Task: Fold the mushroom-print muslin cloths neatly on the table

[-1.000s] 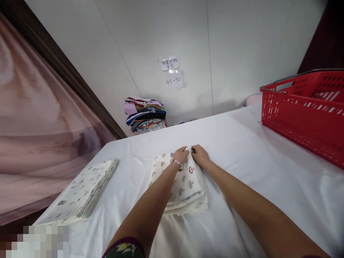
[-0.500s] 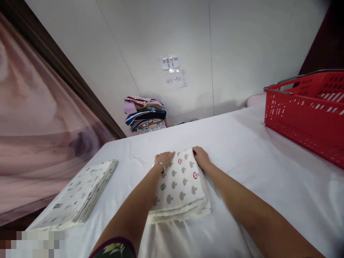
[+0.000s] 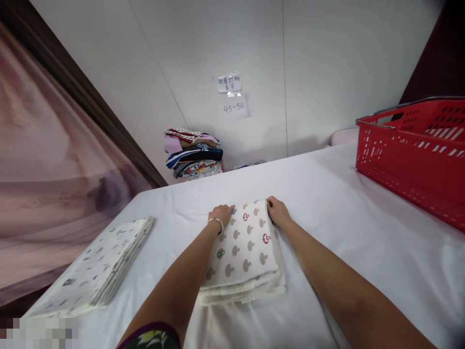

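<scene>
We face a counter [image 3: 308,186] spread with a white covering, smooth toward its far edge and softly creased nearer to us. A folded cloth [image 3: 241,259] lies flat on it just in front of us, off-white with grey mushrooms and a few outlined in red, green and blue, its stacked layers showing along the near edge. Our left hand [image 3: 220,215], a bracelet [image 3: 217,223] at the wrist, rests over the cloth's far left part; its fingers are partly hidden, so we cannot tell whether they grip. Our right hand [image 3: 278,213] is at the far right corner, fingers bent against the edge; whether they pinch it we cannot tell.

To our left, well apart, lies a second folded cloth [image 3: 95,266] with small grey prints, and beyond it hangs a pink curtain [image 3: 54,169] beside a dark brown strip [image 3: 83,92]. On our right stands a red basket [image 3: 412,169] with slotted sides. Past the far edge we see a stack of coloured fabrics [image 3: 194,154] by a pale wall [image 3: 327,68], where two paper notes [image 3: 235,106] are taped, the lower reading "45-50".
</scene>
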Motion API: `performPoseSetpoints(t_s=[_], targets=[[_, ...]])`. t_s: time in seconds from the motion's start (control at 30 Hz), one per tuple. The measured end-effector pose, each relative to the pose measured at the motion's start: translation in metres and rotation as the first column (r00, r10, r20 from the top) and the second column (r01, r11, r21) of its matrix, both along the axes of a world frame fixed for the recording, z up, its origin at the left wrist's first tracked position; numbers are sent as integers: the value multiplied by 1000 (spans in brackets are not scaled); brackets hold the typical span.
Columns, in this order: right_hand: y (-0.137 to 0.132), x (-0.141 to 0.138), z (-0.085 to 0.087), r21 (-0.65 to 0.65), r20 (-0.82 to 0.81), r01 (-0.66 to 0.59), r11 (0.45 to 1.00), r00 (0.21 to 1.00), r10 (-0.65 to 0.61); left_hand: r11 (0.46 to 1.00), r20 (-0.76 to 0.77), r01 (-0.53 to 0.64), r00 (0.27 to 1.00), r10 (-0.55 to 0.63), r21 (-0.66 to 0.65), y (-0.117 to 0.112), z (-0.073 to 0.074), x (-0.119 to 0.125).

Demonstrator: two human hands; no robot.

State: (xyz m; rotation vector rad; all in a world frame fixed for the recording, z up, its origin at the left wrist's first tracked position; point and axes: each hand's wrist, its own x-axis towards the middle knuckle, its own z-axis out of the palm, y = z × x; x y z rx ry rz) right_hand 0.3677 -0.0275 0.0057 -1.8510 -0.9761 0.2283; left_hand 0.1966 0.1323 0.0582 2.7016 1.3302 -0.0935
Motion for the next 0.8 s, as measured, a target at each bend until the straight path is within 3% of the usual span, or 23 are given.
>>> performPoseSetpoints(t_s=[0.3, 0.47, 0.63, 0.73, 0.8], targets=[[3, 4, -2, 139, -137, -18, 990, 990, 37, 998, 43, 32, 999, -34, 49, -4, -6, -5], [4, 8, -8, 164, -219, -37, 986, 973, 73, 997, 70, 32, 997, -38, 76, -10, 2, -6], [6, 9, -7, 186, -186, -70, 980, 977, 105, 969, 232, 143, 954, -190, 203, -59, 18, 21], [7, 10, -6, 181, -181, -79, 980, 977, 113, 956, 225, 238, 935, -273, 173, -95, 21, 46], [6, 12, -6, 178, -189, -87, 980, 974, 121, 970, 208, 219, 949, -237, 108, -108, 20, 59]])
